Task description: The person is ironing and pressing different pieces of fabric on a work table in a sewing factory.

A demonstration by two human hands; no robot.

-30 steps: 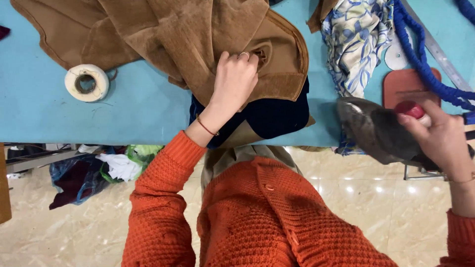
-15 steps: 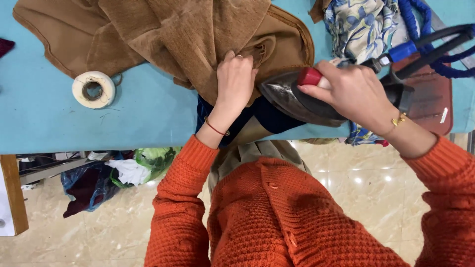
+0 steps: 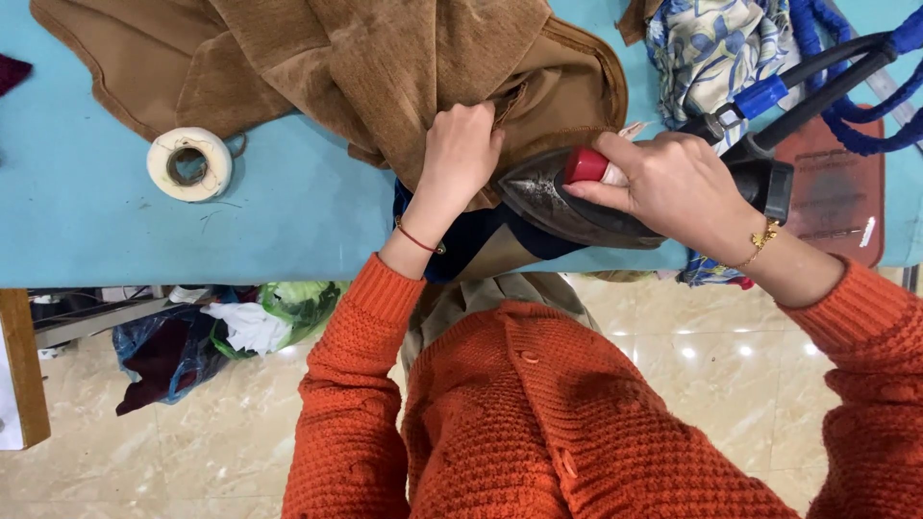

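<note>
A brown corduroy garment [image 3: 385,67] lies bunched on the light blue table [image 3: 115,240]. My left hand [image 3: 461,149] pinches a fold of it near the table's front edge. My right hand [image 3: 673,183] grips the handle of a dark iron [image 3: 553,197] with a red knob, its tip pointing left right beside my left hand. Under the brown cloth a dark navy piece [image 3: 461,240] hangs over the table edge.
A roll of white tape [image 3: 189,163] sits on the table at the left. A blue and white patterned cloth [image 3: 711,48], a blue cord [image 3: 865,115] and a reddish-brown iron rest [image 3: 836,192] lie at the right. Bags and rags [image 3: 221,327] are on the floor under the table.
My right hand has carried the iron from the far right over to the brown garment, next to my left hand. The left hand has stayed on the fold.
</note>
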